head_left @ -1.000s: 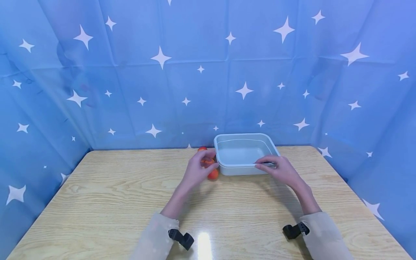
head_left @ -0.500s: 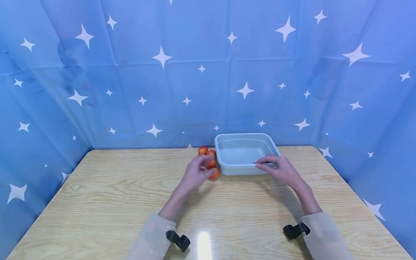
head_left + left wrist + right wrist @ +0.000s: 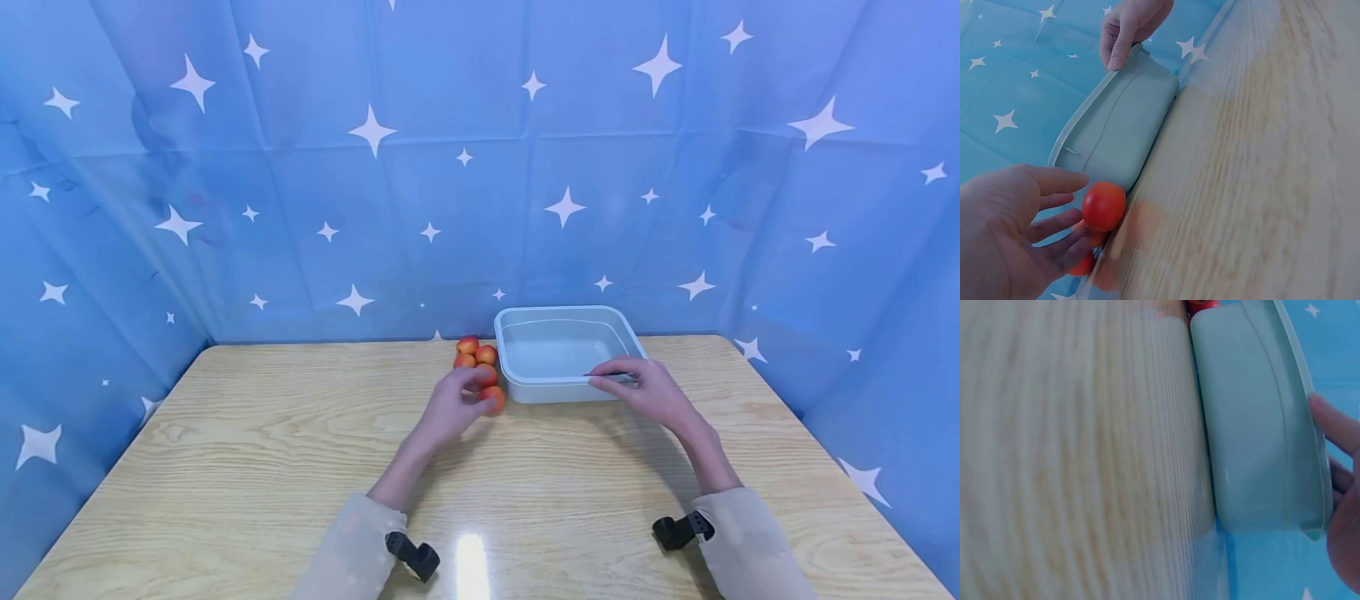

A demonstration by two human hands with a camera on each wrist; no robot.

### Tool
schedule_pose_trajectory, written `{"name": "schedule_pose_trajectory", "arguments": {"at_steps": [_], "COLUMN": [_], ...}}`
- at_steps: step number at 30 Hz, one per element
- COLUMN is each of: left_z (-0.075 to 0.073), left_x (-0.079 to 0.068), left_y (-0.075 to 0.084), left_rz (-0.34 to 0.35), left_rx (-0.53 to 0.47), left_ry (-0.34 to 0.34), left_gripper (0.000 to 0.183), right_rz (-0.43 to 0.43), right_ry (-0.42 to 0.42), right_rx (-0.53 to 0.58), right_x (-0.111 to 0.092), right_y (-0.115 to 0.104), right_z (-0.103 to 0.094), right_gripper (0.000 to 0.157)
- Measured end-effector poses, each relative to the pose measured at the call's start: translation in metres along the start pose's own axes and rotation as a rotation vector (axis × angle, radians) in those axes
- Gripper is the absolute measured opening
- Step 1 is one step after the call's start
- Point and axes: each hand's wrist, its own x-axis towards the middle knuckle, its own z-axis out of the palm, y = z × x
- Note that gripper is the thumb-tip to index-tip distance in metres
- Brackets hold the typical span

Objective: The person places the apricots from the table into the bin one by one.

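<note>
Several small red tomatoes cluster on the table along the left side of a pale blue-green plastic basin. My left hand is beside them, its fingers spread and slightly bent, overlapping the two nearest ones. In the left wrist view, the fingertips come right up to the nearest tomato, and others behind it are partly hidden by the fingers. At the basin's near right edge, my right hand pinches the rim between thumb and fingers. The right wrist view shows the thumb on the rim.
The light wooden table ends at the back against a blue curtain with white stars, which also hangs on both sides. The basin stands near the table's back edge. A black wrist camera sits on the left sleeve, another on the right.
My left hand has drawn back slightly from the basin's left side and lowered toward the nearest tomatoes, uncovering the ones behind. The right hand stays on the rim.
</note>
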Motion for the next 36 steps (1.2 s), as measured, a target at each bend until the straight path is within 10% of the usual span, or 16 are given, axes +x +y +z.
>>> {"name": "schedule_pose_trajectory", "arguments": {"at_steps": [19, 36], "left_z": [0.0023, -0.0021], "left_x": [-0.0010, -0.0008], "left_y": [-0.0052, 0.0002], "left_rz": [0.002, -0.069], "left_rx": [0.151, 0.056], "left_ry": [-0.043, -0.052], "left_gripper": [0.032, 0.034], "right_rz": [-0.008, 0.001], "right_ry": [0.007, -0.003], "right_rx": [-0.002, 0.009], "right_x": [0.0004, -0.0004], "right_y": [-0.0020, -0.0021], "right_z": [-0.0002, -0.0008], "right_gripper": [0.017, 0.019]}}
